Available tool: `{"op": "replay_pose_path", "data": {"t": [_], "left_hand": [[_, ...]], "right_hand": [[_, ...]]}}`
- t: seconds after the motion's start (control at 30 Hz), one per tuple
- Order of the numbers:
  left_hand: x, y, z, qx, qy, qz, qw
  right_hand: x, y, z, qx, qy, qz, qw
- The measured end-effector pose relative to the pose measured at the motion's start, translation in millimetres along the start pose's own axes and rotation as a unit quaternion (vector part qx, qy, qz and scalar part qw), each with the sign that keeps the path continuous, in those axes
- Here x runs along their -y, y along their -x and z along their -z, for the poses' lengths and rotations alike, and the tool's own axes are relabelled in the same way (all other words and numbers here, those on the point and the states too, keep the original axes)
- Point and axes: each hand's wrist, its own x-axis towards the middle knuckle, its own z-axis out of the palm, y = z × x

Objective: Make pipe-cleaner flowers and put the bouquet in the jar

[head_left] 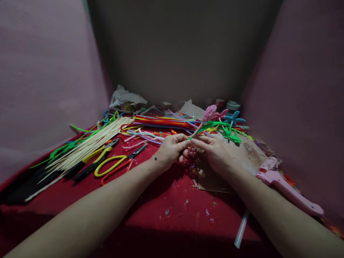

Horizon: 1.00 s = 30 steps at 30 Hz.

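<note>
Head view: the left hand [172, 152] was pinched nearly closed on the stem of a pink flower [209, 114]; the right hand [213, 150], also pinched, met it at the same green-wrapped spot. The flower, fuzzy and bud-shaped, leaned up to the right above the desk [158, 215], which was draped in red cloth and flecked with scraps. Beneath the right hand lay flat brown cardboard [212, 184]. To the left were scissors [131, 156] with looped handles, yellow-and-black pliers [103, 154] and slim pale wooden sticks [99, 138]. Behind ran fuzzy coloured stems [163, 122]; to the right, a smooth pink glue gun [291, 191]. Pinkish side walls [45, 71] flanked a dim grey back wall [166, 50].
</note>
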Motion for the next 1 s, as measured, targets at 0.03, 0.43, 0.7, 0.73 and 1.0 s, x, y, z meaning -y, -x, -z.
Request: {"op": "replay_pose_path", "data": {"t": [0.03,0.43,0.7,0.73,1.0], "left_hand": [[0.8,-0.4,0.5,0.011,0.016,0.003,1.000],[4.3,-1.5,6.1,0.152,0.177,0.089,0.968],[5.3,1.4,-3.7,-0.034,-0.222,-0.068,0.972],[7.4,2.0,-4.0,-0.062,-0.274,-0.098,0.955],[15.2,1.5,0.8,-0.104,-0.426,-0.184,0.879]], "right_hand": [[-0.6,-0.4,0.3,0.002,-0.015,-0.005,1.000],[-0.5,-3.6,0.8,0.018,-0.094,-0.016,0.995],[1.0,-0.9,0.1,-0.041,0.019,0.011,0.999],[1.3,-0.5,0.2,-0.050,0.032,0.012,0.998],[-5.0,-0.4,-1.6,-0.045,-0.001,0.012,0.999]]}}
